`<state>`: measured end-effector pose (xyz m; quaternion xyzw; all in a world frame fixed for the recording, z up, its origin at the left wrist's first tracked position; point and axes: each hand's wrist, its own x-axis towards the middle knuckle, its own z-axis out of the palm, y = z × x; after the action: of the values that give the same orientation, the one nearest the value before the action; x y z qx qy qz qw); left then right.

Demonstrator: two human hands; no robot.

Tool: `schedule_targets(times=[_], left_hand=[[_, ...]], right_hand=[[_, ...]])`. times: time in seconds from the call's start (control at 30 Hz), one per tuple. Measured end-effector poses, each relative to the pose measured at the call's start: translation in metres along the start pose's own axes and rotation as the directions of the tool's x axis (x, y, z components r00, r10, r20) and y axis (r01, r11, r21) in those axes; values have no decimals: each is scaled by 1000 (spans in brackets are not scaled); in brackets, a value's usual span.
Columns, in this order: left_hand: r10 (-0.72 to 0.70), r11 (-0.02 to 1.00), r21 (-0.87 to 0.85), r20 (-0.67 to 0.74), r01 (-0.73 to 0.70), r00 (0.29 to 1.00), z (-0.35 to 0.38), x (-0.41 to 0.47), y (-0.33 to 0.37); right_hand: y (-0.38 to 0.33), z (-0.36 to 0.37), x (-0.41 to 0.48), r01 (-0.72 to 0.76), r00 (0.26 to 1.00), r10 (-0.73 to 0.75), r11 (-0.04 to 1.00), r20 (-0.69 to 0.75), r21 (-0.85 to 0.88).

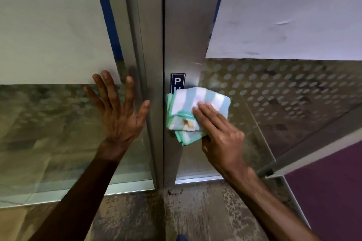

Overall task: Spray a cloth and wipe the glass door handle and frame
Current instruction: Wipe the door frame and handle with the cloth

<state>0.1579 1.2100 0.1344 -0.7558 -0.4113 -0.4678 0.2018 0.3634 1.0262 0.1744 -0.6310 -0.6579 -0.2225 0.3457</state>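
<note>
Two glass doors fill my view, meeting at a brushed metal frame [176,35] that runs from twelve o'clock down to six. The left glass panel [49,113] and the right glass panel [284,94] are frosted above and dotted below, and the mottled floor [195,211] lies beneath them.

My left hand [119,115] sits at nine o'clock from the seam — fingers spread wide and flat against the glass and the frame's edge, gripping nothing, which I read as bracing the door.

My right hand [219,133] is at about four o'clock from centre, fingers straight and together, pressing the cloth [188,107] flat onto the right frame. The thumb seems tucked under the folded edge, though I cannot tell how firmly it pinches.

The cloth is a folded striped towel, teal and white, with a brownish stain near its lower edge. It looks soft, light and limp, so I judge it needs palm pressure across the fold rather than a fingertip pinch, or it will bunch and slide on the smooth metal.

It covers the lower part of a small blue sign [177,82]. I see no door handle and no spray bottle.
</note>
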Motion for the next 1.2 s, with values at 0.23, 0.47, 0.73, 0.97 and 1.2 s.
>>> schedule_targets(times=[0.23, 0.47, 0.73, 0.97, 1.2], left_hand=[[4, 1000, 20, -8, -4, 1000, 7, 7, -3], [-19, 999, 32, -42, 20, 999, 10, 9, -4], [-14, 999, 39, -49, 15, 999, 3, 10, -3], [-12, 999, 50, -59, 15, 998, 3, 11, -6], [-11, 999, 37, -54, 13, 998, 1, 11, -1]], right_hand=[[1, -32, 19, -201, 899, 316, 913, -304, 354], [-2, 30, 61, 10, 942, -17, 1000, -334, -25], [13, 60, 49, 137, 952, -197, 959, -236, -247], [15, 61, 15, 260, 964, -267, 935, 2, -243], [11, 37, 8, 217, 960, -196, 972, 199, -88]])
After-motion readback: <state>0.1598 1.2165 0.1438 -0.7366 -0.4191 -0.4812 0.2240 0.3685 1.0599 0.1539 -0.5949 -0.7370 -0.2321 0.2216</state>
